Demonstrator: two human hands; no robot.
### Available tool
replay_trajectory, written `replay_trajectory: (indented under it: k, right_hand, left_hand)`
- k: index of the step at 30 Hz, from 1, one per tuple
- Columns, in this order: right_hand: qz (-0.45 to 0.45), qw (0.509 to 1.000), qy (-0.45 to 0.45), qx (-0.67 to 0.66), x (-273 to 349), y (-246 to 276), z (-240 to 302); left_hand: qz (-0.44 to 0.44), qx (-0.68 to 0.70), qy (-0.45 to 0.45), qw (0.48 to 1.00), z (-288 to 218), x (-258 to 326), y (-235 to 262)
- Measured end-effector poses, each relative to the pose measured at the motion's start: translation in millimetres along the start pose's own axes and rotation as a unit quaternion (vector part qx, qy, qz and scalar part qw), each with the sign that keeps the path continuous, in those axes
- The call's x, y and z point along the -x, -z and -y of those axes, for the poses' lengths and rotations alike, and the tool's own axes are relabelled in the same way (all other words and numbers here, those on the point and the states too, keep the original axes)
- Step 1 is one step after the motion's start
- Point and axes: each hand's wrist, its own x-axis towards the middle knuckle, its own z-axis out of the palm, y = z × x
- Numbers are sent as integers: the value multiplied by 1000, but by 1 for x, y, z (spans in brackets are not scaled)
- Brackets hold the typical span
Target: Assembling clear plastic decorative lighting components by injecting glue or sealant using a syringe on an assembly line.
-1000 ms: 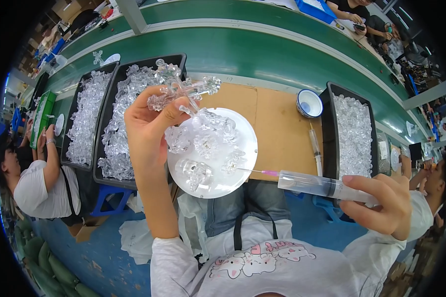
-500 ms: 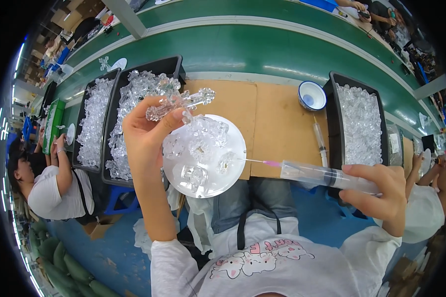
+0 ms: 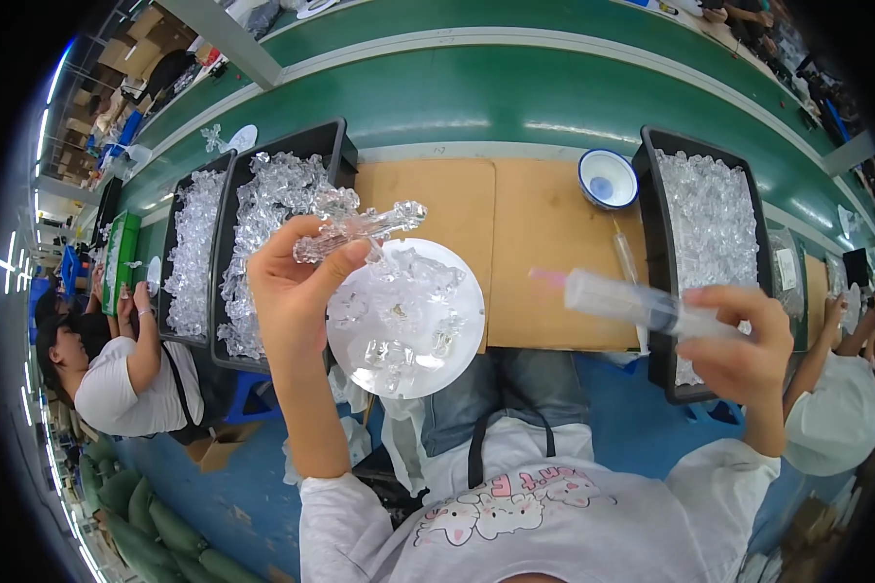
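Note:
My left hand [image 3: 301,267] pinches a clear plastic ornament-like piece [image 3: 360,231], long and faceted, above the left part of a round white plate. The white plate [image 3: 467,350] carries several clear, shiny faceted pieces [image 3: 399,311]. In my right hand [image 3: 744,340] is a large clear syringe [image 3: 617,299] with a pink needle base, pointing left toward the plate. Motion blurs the syringe, and its thin needle cannot be made out. Its tip end is apart from the plate's pieces.
Black bins of clear pieces stand at left [image 3: 231,340] and right [image 3: 656,335]. A blue-rimmed white bowl [image 3: 608,180] and a second syringe [image 3: 625,255] rest on the brown cardboard [image 3: 535,282]. A co-worker [image 3: 131,374] sits at left, another person [image 3: 831,408] at right.
My right hand has drawn the syringe up and to the right, away from the plate's pieces. The left hand still holds its clear piece in nearly the same place.

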Motion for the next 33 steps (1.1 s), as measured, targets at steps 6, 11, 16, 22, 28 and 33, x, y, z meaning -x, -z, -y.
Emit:
replay_trajectory:
  k: [6, 11, 16, 22, 28, 33]
  right_hand:
    - [-3, 997, -51, -53, 5, -11, -5]
    - [41, 999, 31, 14, 0, -7, -4]
    - [62, 997, 29, 22, -5, -6, 3]
    - [95, 990, 75, 72, -13, 0, 11]
    - [111, 984, 89, 104, -12, 2, 15]
    - [108, 982, 100, 118, -11, 3, 17]
  left_hand:
    - [-16, 28, 0, 999, 8, 1, -6]
    - [-18, 30, -9, 999, 1, -2, -8]
    - [-14, 4, -5, 1000, -6, -1, -4]
    - [-19, 4, -13, 1000, -18, 4, -9]
    - [-4, -8, -28, 1000, -22, 6, -10]
    - [-5, -3, -25, 1000, -26, 6, -17]
